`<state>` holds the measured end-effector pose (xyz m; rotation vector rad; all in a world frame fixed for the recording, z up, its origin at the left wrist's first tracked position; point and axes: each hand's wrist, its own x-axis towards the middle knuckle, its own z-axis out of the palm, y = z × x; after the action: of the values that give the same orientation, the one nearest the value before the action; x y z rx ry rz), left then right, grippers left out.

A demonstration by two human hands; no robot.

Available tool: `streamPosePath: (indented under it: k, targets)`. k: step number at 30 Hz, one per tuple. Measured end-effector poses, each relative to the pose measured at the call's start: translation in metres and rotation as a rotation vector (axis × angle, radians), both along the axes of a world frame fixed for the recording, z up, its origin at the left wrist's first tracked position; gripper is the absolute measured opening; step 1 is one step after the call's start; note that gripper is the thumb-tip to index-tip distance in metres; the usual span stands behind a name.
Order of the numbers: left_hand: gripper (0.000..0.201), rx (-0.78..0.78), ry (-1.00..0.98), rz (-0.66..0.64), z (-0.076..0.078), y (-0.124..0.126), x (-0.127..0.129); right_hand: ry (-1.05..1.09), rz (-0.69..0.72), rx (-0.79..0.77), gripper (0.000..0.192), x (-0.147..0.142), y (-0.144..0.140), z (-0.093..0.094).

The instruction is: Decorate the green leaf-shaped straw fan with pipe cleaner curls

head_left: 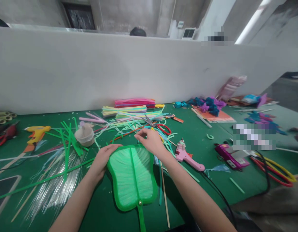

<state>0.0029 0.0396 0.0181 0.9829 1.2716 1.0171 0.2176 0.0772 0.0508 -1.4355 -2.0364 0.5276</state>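
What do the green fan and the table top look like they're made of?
The green fan looks like plastic: a glossy, bright rim and centre rib, with fine pale strands filling the blade, possibly fibre or thin plastic. The table top looks like a matte green cutting mat or cloth; which one is unclear.

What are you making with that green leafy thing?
A person sits at a green table strewn with craft bits. The left hand rests on the upper left edge of a green leaf-shaped fan lying flat on the table. The right hand is at the fan's top edge, fingertips pinched there; what they pinch is too small to tell. Coloured strips, red-handled scissors, a pink glue gun and a yellow glue gun lie around it.
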Motion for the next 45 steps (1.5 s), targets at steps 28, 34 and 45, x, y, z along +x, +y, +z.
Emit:
streamPosePath:
  k: [28, 34, 45]
  targets:
    - [0.023, 0.472, 1.128, -0.129, 0.003, 0.008, -0.067, -0.109, -0.007, 0.012, 0.018, 0.027, -0.016, -0.019]
    - [0.031, 0.593, 1.269, -0.071, -0.014, 0.013, -0.044, -0.055, -0.015, 0.033, 0.018, 0.023, -0.016, -0.025]
    - [0.028, 0.768, 1.343, -0.033, -0.028, 0.024, -0.022, 0.029, 0.037, 0.068, 0.017, 0.007, -0.030, -0.035]
